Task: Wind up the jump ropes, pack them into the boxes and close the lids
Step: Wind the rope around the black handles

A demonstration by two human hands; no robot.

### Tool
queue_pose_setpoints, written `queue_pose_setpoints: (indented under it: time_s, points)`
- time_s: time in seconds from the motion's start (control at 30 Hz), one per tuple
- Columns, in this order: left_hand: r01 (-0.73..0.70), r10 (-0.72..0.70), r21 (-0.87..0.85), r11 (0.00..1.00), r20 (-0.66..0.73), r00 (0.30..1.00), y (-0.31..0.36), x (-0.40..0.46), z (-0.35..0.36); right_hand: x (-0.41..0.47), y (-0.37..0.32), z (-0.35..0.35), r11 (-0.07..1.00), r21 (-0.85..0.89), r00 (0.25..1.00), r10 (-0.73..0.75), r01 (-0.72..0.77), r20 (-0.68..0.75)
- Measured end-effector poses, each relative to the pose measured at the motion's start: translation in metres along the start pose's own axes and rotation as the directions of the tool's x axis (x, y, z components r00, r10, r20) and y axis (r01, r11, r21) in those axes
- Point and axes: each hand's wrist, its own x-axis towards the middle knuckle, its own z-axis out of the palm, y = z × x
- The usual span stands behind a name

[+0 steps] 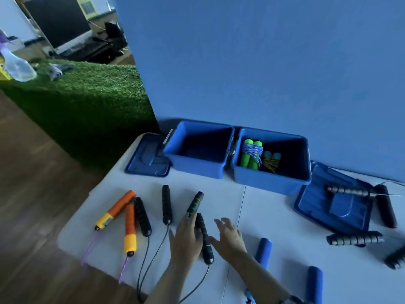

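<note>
Two open blue boxes stood side by side at the far edge of the white table, against the blue wall. The left box showed only its shadowed inside; the right box held a wound green-handled rope standing nearly upright and a smaller blue-handled bundle beside it. One lid lay flat at the far left corner, the other lid to the right of the boxes with a black handle lying across it.

Near the front edge, the left hand rested with straight fingers on a black-and-green handle, whose long axis ran from near to far, cord end toward the person. Its twin handle pointed away toward the boxes, tilted right. The right hand hovered just beside, fingers spread and holding nothing.

Orange handles and black foam handles lay toward the left edge, their cords dropping off the front edge. Blue handles were partly hidden by the right forearm. No writing could be read; the dim light blurred the far-right handles.
</note>
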Motion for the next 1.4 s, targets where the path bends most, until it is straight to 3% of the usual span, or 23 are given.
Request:
queue_pose_setpoints:
  time_s: [0.23,0.37,0.53,0.67,0.8,0.97,1.1,1.2,1.3,1.33,1.4]
  points:
    - [-0.075,0.059,0.127,0.989,0.128,0.99,-0.033,0.03,-0.011,-0.01,-0.027,0.032,0.992,0.021,0.989,0.126,-0.128,0.072]
    - [-0.172,0.148,0.135,0.976,0.174,0.974,-0.045,0.043,-0.011,-0.013,-0.033,0.045,0.964,0.141,0.973,0.231,-0.225,-0.025]
    - [-0.214,0.233,-0.096,0.972,0.274,0.933,-0.054,0.05,-0.009,-0.015,-0.037,0.055,0.846,0.416,0.87,0.446,-0.333,-0.21]
    - [-0.193,0.318,-0.36,0.913,0.332,0.888,-0.047,0.04,-0.004,-0.017,-0.044,0.064,0.721,0.628,0.79,0.553,-0.294,-0.264]
    - [-0.096,0.307,-0.478,0.873,0.385,0.871,-0.046,0.032,-0.003,-0.021,-0.043,0.069,0.759,0.609,0.793,0.508,-0.228,-0.336]
    - [-0.05,0.312,-0.51,0.859,0.444,0.84,-0.041,0.026,-0.013,-0.036,-0.034,0.067,0.832,0.491,0.88,0.411,-0.257,-0.236]
    - [-0.103,0.348,-0.478,0.872,0.458,0.818,-0.042,0.023,-0.013,-0.044,-0.025,0.071,0.921,0.137,0.914,0.382,-0.364,-0.137]
    - [-0.228,0.4,-0.41,0.883,0.404,0.823,-0.044,0.027,-0.014,-0.045,-0.024,0.072,0.93,0.059,0.918,0.367,-0.363,-0.149]
    - [-0.498,0.497,-0.059,0.865,0.236,0.835,-0.045,0.034,-0.012,-0.046,-0.019,0.064,0.934,0.107,0.932,0.351,-0.341,-0.088]
    - [-0.571,0.549,0.042,0.82,0.22,0.806,-0.043,0.036,-0.013,-0.046,-0.016,0.06,0.939,0.125,0.941,0.33,-0.32,-0.077]
    - [-0.722,0.666,0.131,0.68,0.302,0.682,-0.035,0.038,-0.012,-0.048,-0.009,0.054,0.943,0.174,0.951,0.301,-0.285,-0.073]
